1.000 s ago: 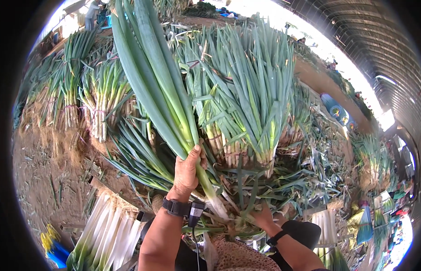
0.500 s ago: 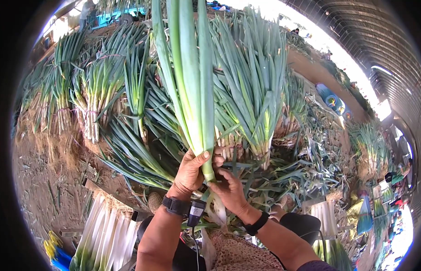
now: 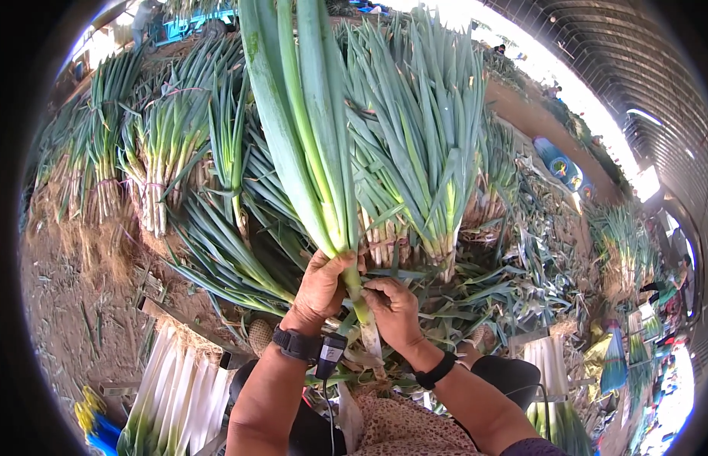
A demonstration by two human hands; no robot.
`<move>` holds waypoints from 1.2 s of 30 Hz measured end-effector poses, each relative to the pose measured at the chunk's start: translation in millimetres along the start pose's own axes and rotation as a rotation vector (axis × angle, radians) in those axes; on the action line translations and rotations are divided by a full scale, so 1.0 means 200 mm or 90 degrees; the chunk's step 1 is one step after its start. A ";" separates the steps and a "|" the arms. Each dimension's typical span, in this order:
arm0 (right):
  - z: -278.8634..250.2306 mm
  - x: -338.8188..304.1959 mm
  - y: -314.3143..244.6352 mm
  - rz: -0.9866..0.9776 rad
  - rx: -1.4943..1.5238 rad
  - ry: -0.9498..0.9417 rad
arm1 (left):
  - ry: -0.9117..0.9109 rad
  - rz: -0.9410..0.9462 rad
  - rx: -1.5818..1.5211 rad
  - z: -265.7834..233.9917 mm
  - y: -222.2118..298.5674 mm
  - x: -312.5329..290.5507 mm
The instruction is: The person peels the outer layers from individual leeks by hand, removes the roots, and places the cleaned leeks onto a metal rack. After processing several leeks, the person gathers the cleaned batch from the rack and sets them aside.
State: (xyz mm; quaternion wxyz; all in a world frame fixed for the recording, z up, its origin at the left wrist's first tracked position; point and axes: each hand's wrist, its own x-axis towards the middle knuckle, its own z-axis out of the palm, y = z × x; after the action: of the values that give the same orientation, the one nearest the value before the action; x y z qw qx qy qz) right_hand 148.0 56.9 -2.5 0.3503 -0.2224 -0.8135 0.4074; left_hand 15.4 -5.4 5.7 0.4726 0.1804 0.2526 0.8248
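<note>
A large green onion (image 3: 329, 205) stands tilted in front of me, its broad green leaves fanning upward past the top edge and its pale root end pointing down toward my lap. My left hand (image 3: 320, 289) is wrapped round the stalk just below where the leaves spread. Lower down, my right hand (image 3: 396, 313) has its thumb and fingertips pinched against the side of the stalk. Whether those fingertips hold a loose outer layer cannot be made out. A white stretch of the stalk (image 3: 369, 334) shows beneath the right fingertips.
Tied bundles of green onions (image 3: 160, 152) stand at the far left, and another large bunch (image 3: 438, 144) behind my hands. Trimmed white onions lie on a rack (image 3: 179, 319) at lower left and another stack (image 3: 546, 368) at lower right. Leaf scraps (image 3: 514, 292) litter the ground.
The onion has turned in my left hand and its leaves lean further left. My right hand has shifted slightly right and up, its fingers more curled. More of the lower stalk shows.
</note>
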 end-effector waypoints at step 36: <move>-0.06 -0.36 0.17 0.292 0.265 -0.298 | -0.037 0.039 -0.104 -0.04 0.09 0.02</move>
State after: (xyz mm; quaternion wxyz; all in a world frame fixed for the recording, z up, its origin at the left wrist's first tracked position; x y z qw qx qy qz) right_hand 207.4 35.2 -52.7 0.0928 -0.2239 -0.7006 0.6712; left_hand -3.8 -12.9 10.0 0.4675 0.1730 0.1650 0.8510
